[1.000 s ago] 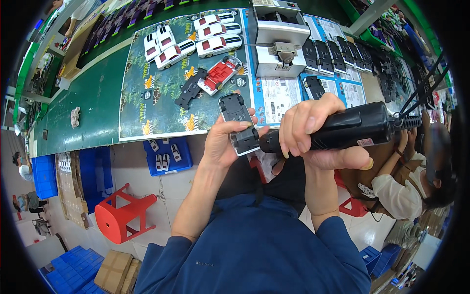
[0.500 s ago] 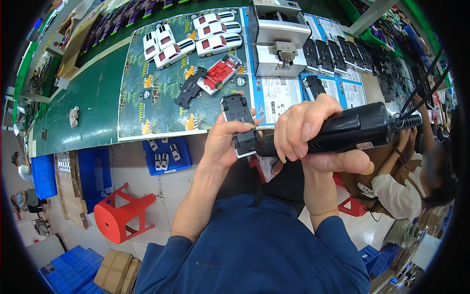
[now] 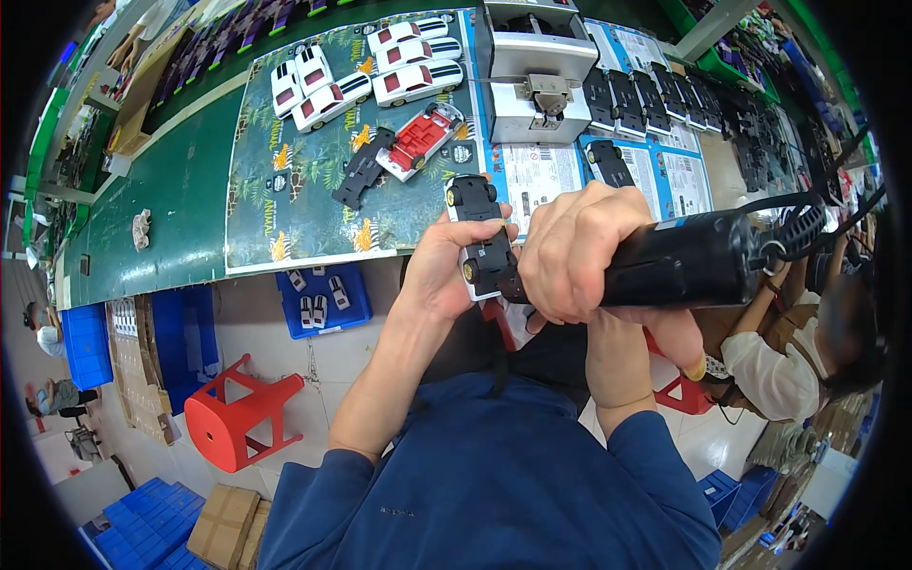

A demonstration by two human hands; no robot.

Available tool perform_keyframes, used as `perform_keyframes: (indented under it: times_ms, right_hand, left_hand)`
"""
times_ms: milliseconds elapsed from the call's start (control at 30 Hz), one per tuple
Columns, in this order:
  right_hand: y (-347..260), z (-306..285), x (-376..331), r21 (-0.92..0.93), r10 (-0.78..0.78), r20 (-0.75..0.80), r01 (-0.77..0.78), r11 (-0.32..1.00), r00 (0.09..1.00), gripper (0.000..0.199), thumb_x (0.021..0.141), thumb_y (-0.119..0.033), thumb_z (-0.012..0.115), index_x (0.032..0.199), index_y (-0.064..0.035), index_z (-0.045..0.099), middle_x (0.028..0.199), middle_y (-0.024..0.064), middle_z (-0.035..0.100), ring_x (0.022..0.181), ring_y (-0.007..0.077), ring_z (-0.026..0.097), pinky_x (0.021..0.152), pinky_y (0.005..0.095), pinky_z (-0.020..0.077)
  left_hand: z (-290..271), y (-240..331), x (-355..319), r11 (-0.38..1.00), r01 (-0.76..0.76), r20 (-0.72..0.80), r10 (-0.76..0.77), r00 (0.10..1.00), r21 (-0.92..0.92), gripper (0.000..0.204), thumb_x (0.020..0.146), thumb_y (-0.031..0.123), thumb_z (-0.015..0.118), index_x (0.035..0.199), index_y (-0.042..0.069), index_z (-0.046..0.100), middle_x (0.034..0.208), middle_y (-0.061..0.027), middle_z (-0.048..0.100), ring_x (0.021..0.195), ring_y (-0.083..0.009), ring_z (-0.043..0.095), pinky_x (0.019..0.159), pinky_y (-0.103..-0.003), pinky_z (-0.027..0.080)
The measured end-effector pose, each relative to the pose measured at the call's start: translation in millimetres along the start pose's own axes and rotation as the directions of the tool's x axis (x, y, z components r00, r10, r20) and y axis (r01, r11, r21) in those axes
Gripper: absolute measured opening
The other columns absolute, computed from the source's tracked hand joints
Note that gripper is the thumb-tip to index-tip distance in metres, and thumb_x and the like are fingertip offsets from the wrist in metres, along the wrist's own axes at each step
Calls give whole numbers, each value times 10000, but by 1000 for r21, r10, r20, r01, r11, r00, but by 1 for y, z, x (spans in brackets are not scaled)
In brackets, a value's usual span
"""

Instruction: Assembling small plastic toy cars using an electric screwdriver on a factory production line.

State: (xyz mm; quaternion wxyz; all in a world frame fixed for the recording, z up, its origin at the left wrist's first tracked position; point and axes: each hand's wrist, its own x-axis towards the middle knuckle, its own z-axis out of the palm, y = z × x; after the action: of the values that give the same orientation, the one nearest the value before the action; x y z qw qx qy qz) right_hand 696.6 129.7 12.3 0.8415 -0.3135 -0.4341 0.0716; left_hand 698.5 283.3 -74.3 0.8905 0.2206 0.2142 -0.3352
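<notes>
Holding a white toy car (image 3: 488,242) in the left hand (image 3: 437,266), wheels up, thumb across its black underside, over the near edge of the tabletop (image 3: 180,195). Gripping a corded black power tool (image 3: 679,264) in the right hand (image 3: 581,252), with fingers wrapped round and the nose at the near end of the toy car; hard to tell contact there.

Lying farther off on a patterned sheet (image 3: 313,209): a white shell with red insides (image 3: 421,142), beside a black base (image 3: 364,169) to its left. Farther still, six white cars (image 3: 416,84) in two groups. To their right, a silver machine (image 3: 541,119), then a row of black undersides (image 3: 627,104). On the floor to the left, a blue tray (image 3: 356,312) with small white cars, near a red stool (image 3: 223,423).
</notes>
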Motion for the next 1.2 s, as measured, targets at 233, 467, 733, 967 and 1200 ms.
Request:
perform_keyframes:
  times_ms: [233,467,733,967,1200]
  right_hand:
    - [-1,-12,-4,77,-102,88,95,993,991,657,672,-608,831,783,-27,546,577,59,567,406,162,530,388,271,486]
    - [-11,6,-3,38,-46,9,45,998,999,399,908,-296,699,690,6,555,516,81,541,405,182,512,389,272,410]
    - [-24,-9,-2,108,-144,193,125,986,970,687,720,-550,828,992,44,615,665,90,627,528,200,601,490,324,547]
    - [-32,-8,-7,-49,-112,-8,111,993,994,611,767,-567,785,918,-16,570,596,31,580,455,133,591,440,256,549]
    - [-4,-10,1,-63,-54,-148,45,997,987,551,771,-506,811,841,-29,546,572,36,585,431,132,587,399,247,543]
  left_hand:
    - [11,-1,-4,997,-45,101,38,994,67,420,839,-60,634,1226,49,514,1047,-131,627,886,-242,660,731,-414,585]
    - [11,-3,-7,1000,-10,191,6,981,17,510,851,-56,622,1325,76,485,1068,-120,619,892,-239,660,727,-406,584]
    - [-1,48,-28,614,-467,403,252,880,636,658,839,497,742,1264,35,543,1023,-71,644,865,-164,660,753,-319,558]
    - [-87,225,-54,-938,-77,746,218,629,339,870,548,624,806,1157,40,593,1009,-106,615,978,-296,599,881,-422,459]
    - [-141,271,-87,-964,173,600,260,756,200,928,688,739,619,1437,218,452,1445,-131,415,1388,-314,341,1162,-597,156]
